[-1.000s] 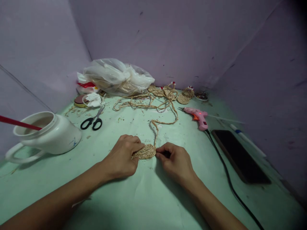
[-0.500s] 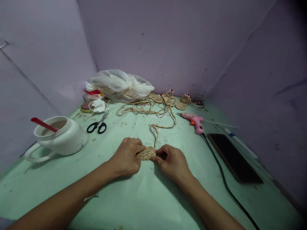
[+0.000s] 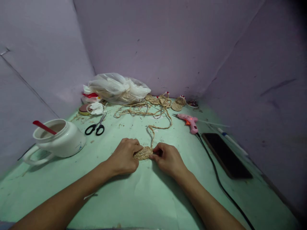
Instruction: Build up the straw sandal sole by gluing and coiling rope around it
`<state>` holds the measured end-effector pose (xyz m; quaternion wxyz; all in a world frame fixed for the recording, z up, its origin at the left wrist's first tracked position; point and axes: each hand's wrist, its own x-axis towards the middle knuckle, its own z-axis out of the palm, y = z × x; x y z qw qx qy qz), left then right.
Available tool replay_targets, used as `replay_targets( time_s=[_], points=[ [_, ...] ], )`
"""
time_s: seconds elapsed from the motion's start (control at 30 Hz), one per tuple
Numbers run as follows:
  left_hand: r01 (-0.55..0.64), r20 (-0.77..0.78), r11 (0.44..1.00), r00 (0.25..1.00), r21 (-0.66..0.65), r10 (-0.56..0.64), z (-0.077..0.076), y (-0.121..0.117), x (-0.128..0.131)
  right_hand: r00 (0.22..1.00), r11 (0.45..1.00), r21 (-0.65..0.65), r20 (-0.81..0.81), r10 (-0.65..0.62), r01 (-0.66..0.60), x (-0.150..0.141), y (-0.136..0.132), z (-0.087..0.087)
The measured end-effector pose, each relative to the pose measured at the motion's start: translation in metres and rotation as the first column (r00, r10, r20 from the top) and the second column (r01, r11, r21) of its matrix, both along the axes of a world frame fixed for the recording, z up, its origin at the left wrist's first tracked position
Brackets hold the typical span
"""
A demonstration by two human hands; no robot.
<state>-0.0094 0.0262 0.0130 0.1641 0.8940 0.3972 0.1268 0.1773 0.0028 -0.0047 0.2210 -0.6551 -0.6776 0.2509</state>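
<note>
Between my hands lies a flat oval coil of braided straw cord (image 3: 144,153), low over the green tabletop. My left hand (image 3: 126,156) is closed on the coil's left end, its fingers covering that part. At the right edge my right hand (image 3: 168,158) pinches with thumb and forefinger, where the loose cord (image 3: 152,135) leaves the coil. That cord winds away across the table to a tangled heap at the back. Whether the right fingertips grip the coil, the cord or both is hard to make out.
A pink glue gun (image 3: 190,122) with its red light lit lies right, its black cable running forward beside a phone (image 3: 226,155) and a pen (image 3: 232,141). Left are scissors (image 3: 95,127) and a white mug (image 3: 62,140). Small woven slippers (image 3: 178,103) and a plastic bag (image 3: 117,88) sit behind.
The whole view has shifted slightly, so the things appear a little farther left. Both hands keep their hold on the coil, with hardly any movement against it.
</note>
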Motion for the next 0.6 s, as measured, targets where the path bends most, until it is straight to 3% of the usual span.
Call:
replay_targets(
  time_s=[0.27, 0.37, 0.5, 0.6],
  points=[
    [-0.023, -0.013, 1.0, 1.0, -0.004, 0.023, 0.0, -0.001, 0.001, 0.994, 0.999, 0.025, 0.101, 0.03, -0.032, -0.005, -0.007, 0.008],
    [-0.006, 0.0, 1.0, 1.0, 0.004, 0.006, -0.002, 0.0, 0.001, 0.984, 0.997, 0.08, 0.176, -0.016, 0.002, -0.01, -0.009, 0.007],
    [0.01, 0.035, 1.0, 0.999, 0.014, -0.011, -0.005, 0.001, 0.0, 0.98, 0.997, 0.03, 0.187, -0.075, 0.07, -0.014, -0.007, 0.006],
    [0.014, 0.046, 1.0, 0.999, 0.027, -0.015, -0.007, 0.002, -0.001, 0.985, 0.999, -0.002, 0.169, -0.031, 0.032, -0.01, -0.004, 0.006]
  ],
)
